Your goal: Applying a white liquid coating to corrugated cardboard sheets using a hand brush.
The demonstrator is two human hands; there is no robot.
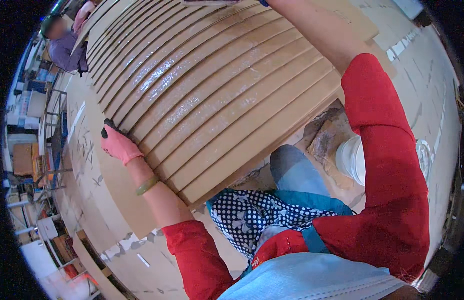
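Observation:
Brown cardboard sheets lie fanned in overlapping strips in front of me, with a glossy wet film over their middle. At their left edge is my left hand, in a pink glove with black fingertips. Its fingers are bunched together, and whether they grip a sheet edge is hidden. My right arm reaches across to the far side. Only a blue scrap at the wrist of my right hand shows at the top edge; the fingers are out of the picture. Beside it, a pale flat-edged object is cut off by the frame.
A larger cardboard sheet sticks out under the stack on the left. At my right stand a white bucket and a clear container, partly behind my arm. A co-worker is at the far left, near metal racks.

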